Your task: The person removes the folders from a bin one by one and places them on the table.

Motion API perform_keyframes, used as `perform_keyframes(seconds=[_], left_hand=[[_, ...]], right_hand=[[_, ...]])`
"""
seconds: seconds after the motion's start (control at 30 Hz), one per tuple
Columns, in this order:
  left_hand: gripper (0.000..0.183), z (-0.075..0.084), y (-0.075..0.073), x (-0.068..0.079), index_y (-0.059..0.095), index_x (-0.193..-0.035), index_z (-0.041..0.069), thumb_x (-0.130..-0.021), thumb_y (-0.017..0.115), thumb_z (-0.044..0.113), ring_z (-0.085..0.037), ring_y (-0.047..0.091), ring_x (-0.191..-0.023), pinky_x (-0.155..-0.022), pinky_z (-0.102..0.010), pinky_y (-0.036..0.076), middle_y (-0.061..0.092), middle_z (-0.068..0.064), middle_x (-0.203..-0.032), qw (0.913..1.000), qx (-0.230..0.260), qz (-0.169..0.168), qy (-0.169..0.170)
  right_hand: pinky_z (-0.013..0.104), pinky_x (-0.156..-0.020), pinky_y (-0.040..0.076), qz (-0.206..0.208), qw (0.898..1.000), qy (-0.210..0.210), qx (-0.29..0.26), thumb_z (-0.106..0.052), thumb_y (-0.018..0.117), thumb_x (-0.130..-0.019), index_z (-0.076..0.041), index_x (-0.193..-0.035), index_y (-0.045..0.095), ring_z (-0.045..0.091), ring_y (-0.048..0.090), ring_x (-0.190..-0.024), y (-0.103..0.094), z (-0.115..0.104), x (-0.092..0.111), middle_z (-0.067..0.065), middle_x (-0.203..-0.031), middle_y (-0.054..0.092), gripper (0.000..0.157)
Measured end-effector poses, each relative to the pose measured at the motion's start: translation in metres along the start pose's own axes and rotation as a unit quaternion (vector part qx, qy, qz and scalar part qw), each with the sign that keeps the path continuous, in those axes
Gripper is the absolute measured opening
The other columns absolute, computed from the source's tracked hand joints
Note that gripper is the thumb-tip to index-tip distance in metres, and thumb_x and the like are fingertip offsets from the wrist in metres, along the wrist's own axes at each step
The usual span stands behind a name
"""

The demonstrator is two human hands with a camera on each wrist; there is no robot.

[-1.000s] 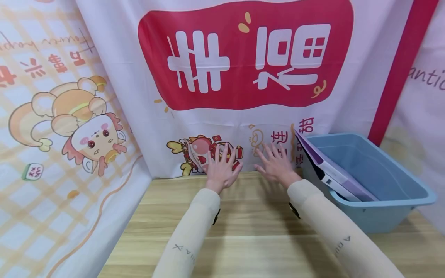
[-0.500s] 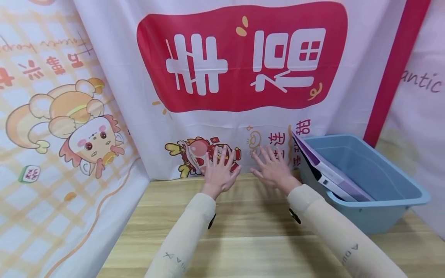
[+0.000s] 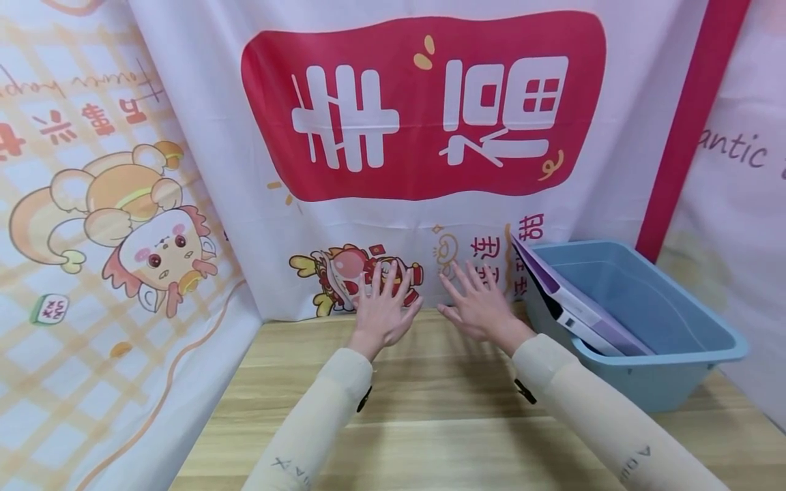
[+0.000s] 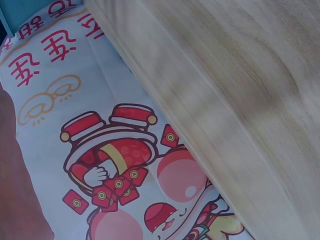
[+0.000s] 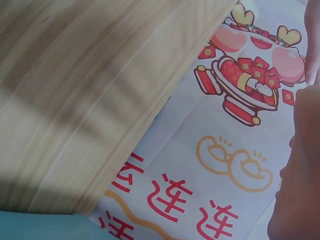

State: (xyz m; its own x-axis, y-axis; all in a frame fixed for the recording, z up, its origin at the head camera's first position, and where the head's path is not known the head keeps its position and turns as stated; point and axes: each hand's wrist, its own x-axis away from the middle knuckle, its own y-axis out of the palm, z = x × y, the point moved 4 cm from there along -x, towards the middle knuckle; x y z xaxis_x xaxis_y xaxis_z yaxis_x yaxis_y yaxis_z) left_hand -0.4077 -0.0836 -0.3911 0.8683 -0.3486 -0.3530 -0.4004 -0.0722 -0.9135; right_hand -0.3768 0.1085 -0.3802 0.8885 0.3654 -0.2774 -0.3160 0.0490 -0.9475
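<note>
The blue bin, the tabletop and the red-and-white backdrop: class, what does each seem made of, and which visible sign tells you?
Blue bin: probably moulded plastic, smooth with a soft sheen; the rounded rim suggests it.
Tabletop: wood or wood-look laminate, low gloss; grain streaks show, but either would fit.
Red-and-white backdrop: likely thin printed fabric, matte; it hangs in soft folds.

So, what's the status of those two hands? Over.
Left hand and right hand spread, holding nothing, before red-printed white cloth. Purple-and-white binder leaning in blue plastic tub, jutting above rim. Tub beside cream right sleeve; might crowd that arm.
</note>
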Motion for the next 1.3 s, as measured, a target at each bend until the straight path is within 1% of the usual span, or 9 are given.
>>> perform_keyframes(seconds=[0.13,0.23,0.4,0.5,0.63,0.73,0.87,1.1,1.3], left_hand=[[0.072,0.001,-0.002,0.002,-0.005,-0.149,0.035,-0.087,-0.002,0.071,-0.029,-0.025,-0.137,-0.104,-0.059,-0.019,-0.016,0.001,-0.155,1.0000,-0.004,-0.005,0.001],[0.073,0.002,-0.005,0.003,-0.001,-0.150,0.035,-0.087,-0.004,0.070,-0.029,-0.024,-0.138,-0.105,-0.060,-0.016,-0.015,0.002,-0.155,1.0000,0.001,-0.001,0.004],[0.072,0.005,-0.006,0.007,-0.004,-0.149,0.034,-0.087,-0.003,0.070,-0.028,-0.026,-0.137,-0.104,-0.060,-0.017,-0.018,0.003,-0.155,0.9999,0.004,-0.001,0.012],[0.070,0.007,-0.007,0.009,-0.010,-0.148,0.035,-0.088,-0.002,0.070,-0.028,-0.026,-0.137,-0.104,-0.060,-0.016,-0.020,0.003,-0.154,0.9999,0.002,0.001,0.016],[0.068,0.009,-0.008,0.013,-0.009,-0.147,0.034,-0.090,0.004,0.069,-0.029,-0.025,-0.138,-0.105,-0.061,-0.012,-0.020,0.003,-0.154,0.9997,0.003,0.009,0.024],[0.068,0.011,-0.007,0.016,-0.009,-0.148,0.034,-0.091,0.008,0.068,-0.029,-0.026,-0.137,-0.106,-0.061,-0.011,-0.020,0.003,-0.154,0.9995,-0.001,0.010,0.030],[0.069,0.013,-0.006,0.021,-0.009,-0.147,0.034,-0.090,0.006,0.069,-0.029,-0.026,-0.137,-0.106,-0.061,-0.011,-0.020,0.003,-0.154,0.9993,-0.014,0.011,0.034],[0.067,0.013,-0.007,0.027,-0.003,-0.149,0.035,-0.091,0.009,0.068,-0.030,-0.025,-0.138,-0.106,-0.061,-0.013,-0.016,0.001,-0.156,0.9991,-0.013,0.006,0.039],[0.067,0.014,-0.008,0.031,-0.011,-0.147,0.036,-0.090,0.004,0.069,-0.030,-0.024,-0.138,-0.106,-0.061,-0.011,-0.020,0.002,-0.155,0.9991,-0.013,0.001,0.039]], right_hand=[[0.056,-0.109,-0.010,0.003,1.000,-0.002,-0.001,-0.061,0.025,-0.095,-0.026,-0.151,0.012,0.034,-0.006,-0.142,-0.001,0.000,0.004,0.006,-0.157,-0.001,0.067],[0.056,-0.108,-0.013,0.008,1.000,-0.008,-0.005,-0.062,0.022,-0.095,-0.026,-0.151,0.014,0.034,-0.006,-0.141,0.000,0.002,0.007,0.005,-0.157,-0.002,0.067],[0.058,-0.109,-0.008,0.013,1.000,-0.009,-0.002,-0.066,0.016,-0.093,-0.027,-0.151,0.012,0.034,-0.005,-0.142,0.006,0.006,0.013,0.004,-0.157,-0.004,0.069],[0.058,-0.110,-0.005,0.019,1.000,-0.008,-0.015,-0.064,0.023,-0.094,-0.027,-0.151,0.012,0.033,-0.005,-0.142,0.007,0.008,0.017,0.004,-0.157,-0.001,0.069],[0.058,-0.109,-0.007,0.022,0.999,-0.010,-0.027,-0.063,0.025,-0.094,-0.026,-0.151,0.011,0.033,-0.006,-0.142,0.009,0.008,0.022,0.005,-0.158,0.000,0.069],[0.057,-0.109,-0.011,0.019,0.999,-0.013,-0.030,-0.066,0.017,-0.093,-0.026,-0.151,0.010,0.032,-0.007,-0.142,0.012,0.007,0.024,0.004,-0.158,-0.002,0.070],[0.055,-0.108,-0.013,0.016,0.999,-0.012,-0.029,-0.068,0.011,-0.092,-0.028,-0.150,0.008,0.030,-0.009,-0.142,0.011,0.006,0.027,0.001,-0.157,-0.005,0.071],[0.056,-0.109,-0.010,0.036,0.999,-0.022,-0.034,-0.063,0.026,-0.094,-0.024,-0.150,0.019,0.034,-0.002,-0.142,0.006,0.003,0.034,0.005,-0.157,0.007,0.069],[0.054,-0.109,-0.012,0.040,0.999,-0.023,-0.023,-0.066,0.021,-0.093,-0.025,-0.150,0.020,0.031,-0.004,-0.142,0.012,0.004,0.037,0.003,-0.158,0.004,0.070]])
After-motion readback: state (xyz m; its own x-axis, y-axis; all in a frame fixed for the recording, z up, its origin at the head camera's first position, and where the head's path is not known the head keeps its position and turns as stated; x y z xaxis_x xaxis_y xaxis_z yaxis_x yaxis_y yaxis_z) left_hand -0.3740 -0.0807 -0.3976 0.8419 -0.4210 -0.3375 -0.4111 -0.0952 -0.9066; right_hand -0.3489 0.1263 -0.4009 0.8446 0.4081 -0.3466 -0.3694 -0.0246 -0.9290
